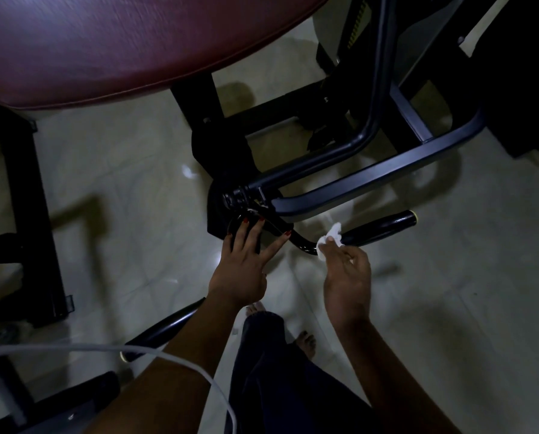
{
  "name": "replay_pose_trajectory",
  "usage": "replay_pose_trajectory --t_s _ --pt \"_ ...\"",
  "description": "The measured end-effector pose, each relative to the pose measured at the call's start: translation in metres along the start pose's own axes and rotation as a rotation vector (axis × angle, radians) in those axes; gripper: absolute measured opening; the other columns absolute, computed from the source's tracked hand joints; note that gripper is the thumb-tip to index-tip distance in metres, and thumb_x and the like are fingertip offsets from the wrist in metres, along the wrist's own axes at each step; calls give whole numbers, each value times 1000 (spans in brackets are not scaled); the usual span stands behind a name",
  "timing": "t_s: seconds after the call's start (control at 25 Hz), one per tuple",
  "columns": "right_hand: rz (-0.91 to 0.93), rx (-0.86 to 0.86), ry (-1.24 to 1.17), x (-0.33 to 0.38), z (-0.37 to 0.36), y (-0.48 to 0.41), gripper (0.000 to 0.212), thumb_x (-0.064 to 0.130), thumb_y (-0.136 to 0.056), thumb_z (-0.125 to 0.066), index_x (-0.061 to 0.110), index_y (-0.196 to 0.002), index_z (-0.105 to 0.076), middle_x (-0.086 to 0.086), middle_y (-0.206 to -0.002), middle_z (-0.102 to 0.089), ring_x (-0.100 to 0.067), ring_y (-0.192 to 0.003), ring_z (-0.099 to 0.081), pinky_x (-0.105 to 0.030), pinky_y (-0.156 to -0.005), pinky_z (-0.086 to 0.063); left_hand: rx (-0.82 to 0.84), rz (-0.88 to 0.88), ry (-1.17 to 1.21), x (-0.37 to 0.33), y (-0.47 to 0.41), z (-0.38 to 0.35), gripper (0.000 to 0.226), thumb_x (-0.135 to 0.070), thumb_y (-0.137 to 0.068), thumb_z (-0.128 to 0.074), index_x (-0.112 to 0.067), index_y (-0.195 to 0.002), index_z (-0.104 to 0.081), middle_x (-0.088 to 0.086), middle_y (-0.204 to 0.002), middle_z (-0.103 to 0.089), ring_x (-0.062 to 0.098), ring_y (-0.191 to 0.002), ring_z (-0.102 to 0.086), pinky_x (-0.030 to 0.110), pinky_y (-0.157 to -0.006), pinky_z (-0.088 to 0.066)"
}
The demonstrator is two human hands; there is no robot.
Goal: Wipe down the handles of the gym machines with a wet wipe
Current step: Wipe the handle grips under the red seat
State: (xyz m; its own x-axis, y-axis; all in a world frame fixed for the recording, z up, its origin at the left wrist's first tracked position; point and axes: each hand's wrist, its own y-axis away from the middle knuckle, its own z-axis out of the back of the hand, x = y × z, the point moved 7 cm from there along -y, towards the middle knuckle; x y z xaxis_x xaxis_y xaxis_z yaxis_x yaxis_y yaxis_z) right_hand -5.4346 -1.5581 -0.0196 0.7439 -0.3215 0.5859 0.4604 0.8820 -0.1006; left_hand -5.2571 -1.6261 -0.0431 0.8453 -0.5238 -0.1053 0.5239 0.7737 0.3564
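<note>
Nearest me, a white cable loops across the person's left forearm, above dark trousers and 2 bare feet on the pale tiled floor. Just past that, 1 black handle runs out from under the left arm, with nothing touching it.

Further on, the left grip lies flat with its fingers spread and straight on the metal ring where the bar hangs from the machine, seemingly to steady it. The right grip pinches a crumpled white wipe between thumb and fingertips. The wipe presses on the bar's bend, right at the inner end of the second handle.

So I judge the wiping of this second handle under way or only starting, since its whole length out to the pale-capped tip lies bare beyond the wipe. Whether the nearer handle has been done, I cannot tell; neither looks visibly wet in this dim light.

Behind them stand the machine's black frame and a maroon padded seat. No other machine's handles are in sight.
</note>
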Motion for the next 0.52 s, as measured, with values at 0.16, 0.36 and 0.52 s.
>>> replay_pose_trajectory --t_s 0.16,0.36,0.52 --pt "30 -290 -126 17 7 20 21 7 -91 -57 7 -106 -72 -3 -105 -68 -9 -96 -57 -10 -90 -45 -8 -4 4 0 0 -1 100 -35 -87 -54 -50 -137 31 9 -161 8 35 -146 10 53 -118 -6" --pt "-972 -274 -939 -20 -39 35 25 -1 -91 -58 5 -114 -66 -11 -106 -69 -6 -85 -68 -19 -75 -55 -16 -17 15 1 -1 -2 100 -37 -85 -55 -50 -139 27 10 -161 6 36 -146 7 54 -117 -8" --pt "-1034 145 -1410 5 -83 5 37 -4 -94 -49 -9 -131 -47 -26 -129 -55 2 -71 -64 -11 -69 -50 -18 -21 8 1 -1 -4 99 -38 -85 -55 -50 -141 26 11 -160 5 36 -147 7 55 -117 -9"
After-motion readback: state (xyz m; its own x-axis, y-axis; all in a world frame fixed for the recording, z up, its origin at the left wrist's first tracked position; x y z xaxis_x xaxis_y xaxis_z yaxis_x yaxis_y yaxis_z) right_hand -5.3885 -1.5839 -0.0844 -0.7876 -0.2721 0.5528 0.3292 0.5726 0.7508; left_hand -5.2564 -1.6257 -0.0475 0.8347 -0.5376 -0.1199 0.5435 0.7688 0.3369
